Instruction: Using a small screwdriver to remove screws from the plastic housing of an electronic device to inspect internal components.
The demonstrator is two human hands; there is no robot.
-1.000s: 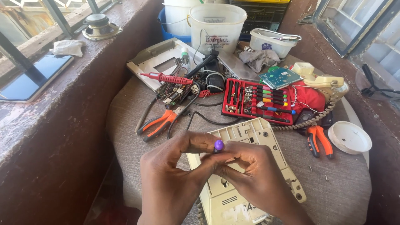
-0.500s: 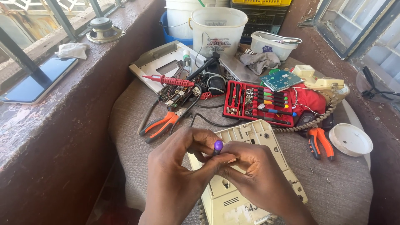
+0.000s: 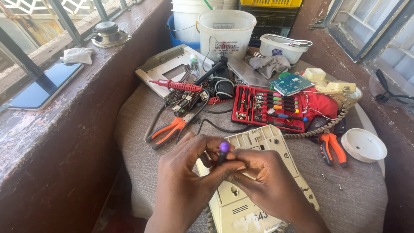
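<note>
Both hands, left hand (image 3: 189,172) and right hand (image 3: 263,177), pinch 1 purple-capped screwdriver (image 3: 223,150) between them above the beige phone casing (image 3: 258,142).

The telephone base (image 3: 258,172) lies on the counter (image 3: 366,198), nearest the person, with the screwdriver set (image 3: 267,108) behind it. Pliers (image 3: 166,131) lie to its left, cutters (image 3: 332,146) and a lid (image 3: 363,144) to its right. A bucket (image 3: 226,32) stands behind the set.

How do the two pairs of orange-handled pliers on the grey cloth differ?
The left orange-and-black pliers lie near the red probe, handles pointing down-left and spread apart. The right orange-handled pliers lie beside the white round lid, handles pointing down and closer together. Both rest flat and untouched.
</note>
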